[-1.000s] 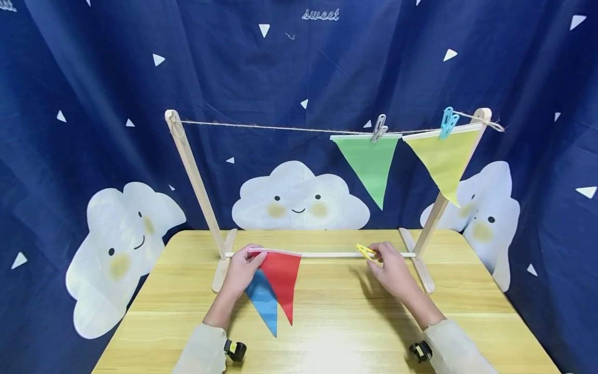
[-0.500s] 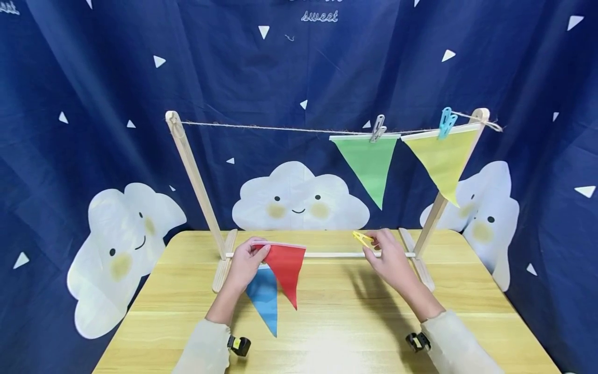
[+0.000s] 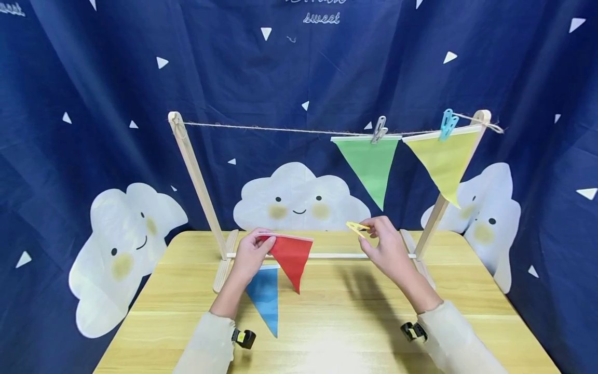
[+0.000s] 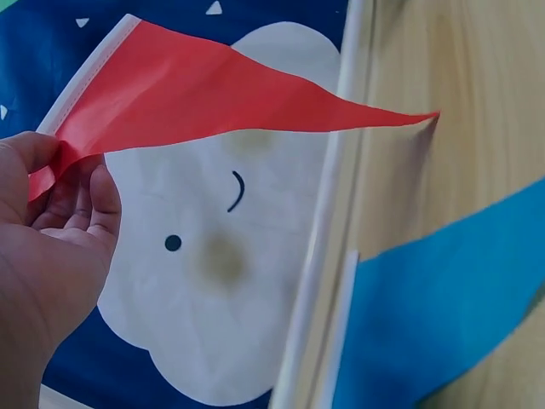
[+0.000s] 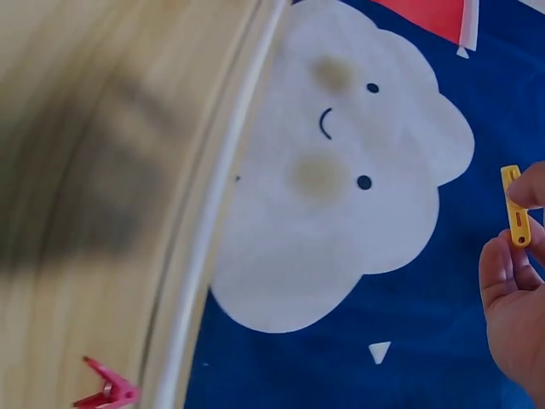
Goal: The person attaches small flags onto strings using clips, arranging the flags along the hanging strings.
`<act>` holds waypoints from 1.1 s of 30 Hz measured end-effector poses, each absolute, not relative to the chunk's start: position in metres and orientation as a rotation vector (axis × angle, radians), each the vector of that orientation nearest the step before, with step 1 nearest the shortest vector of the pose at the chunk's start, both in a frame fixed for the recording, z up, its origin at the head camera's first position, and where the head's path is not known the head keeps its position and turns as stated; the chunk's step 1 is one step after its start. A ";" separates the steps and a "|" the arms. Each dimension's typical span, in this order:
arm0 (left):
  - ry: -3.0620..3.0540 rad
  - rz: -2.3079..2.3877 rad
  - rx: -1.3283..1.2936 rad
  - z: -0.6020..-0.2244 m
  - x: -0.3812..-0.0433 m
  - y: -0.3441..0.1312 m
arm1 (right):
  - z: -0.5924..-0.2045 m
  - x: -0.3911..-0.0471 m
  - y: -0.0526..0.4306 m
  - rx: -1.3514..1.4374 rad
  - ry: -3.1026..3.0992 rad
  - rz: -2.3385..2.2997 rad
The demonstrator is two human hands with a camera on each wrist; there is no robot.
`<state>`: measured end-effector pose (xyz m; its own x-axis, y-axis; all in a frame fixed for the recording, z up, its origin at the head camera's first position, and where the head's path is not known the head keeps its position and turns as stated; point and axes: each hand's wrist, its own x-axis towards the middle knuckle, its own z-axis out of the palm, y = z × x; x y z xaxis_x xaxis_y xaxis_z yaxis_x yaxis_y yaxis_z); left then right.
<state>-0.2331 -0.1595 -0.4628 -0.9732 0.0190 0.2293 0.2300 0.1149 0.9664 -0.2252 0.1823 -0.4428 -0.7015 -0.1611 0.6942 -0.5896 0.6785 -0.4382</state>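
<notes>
Two hands at work before a pennant stand; clock directions are read from the middle of the head view. The left hand, at 7 o'clock, pinches the white-edged top corner of a red flag between thumb and fingers. This flag hangs in front of the stand's pale rod, at 6 o'clock, its point directed downward. The right hand, at 4 o'clock, grips a yellow clothespin between thumb and fingertips; the clothespin is well apart from the red flag. A blue flag lies on the table at 7 o'clock from the red one, its white edge near the rod.

Above, a string runs from the left post, tied near 10 o'clock, to the right post, tied near 2 o'clock. Toward 3 o'clock it carries a green flag under a grey clothespin and a yellow flag under a light-blue clothespin. In the right wrist view, a pink clothespin rests at 7 o'clock. A blue curtain with clouds forms the background.
</notes>
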 end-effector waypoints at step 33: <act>-2.117 -1.929 -0.315 -0.404 -0.244 -0.141 | -0.368 -0.233 0.161 0.660 -2.162 0.856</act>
<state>-0.2442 -0.1414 -0.4037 -0.9428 -0.0141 0.3330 0.3302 0.0953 0.9391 -0.2329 0.1607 -0.3681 -0.6181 -0.1926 0.7621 -0.6621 0.6502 -0.3727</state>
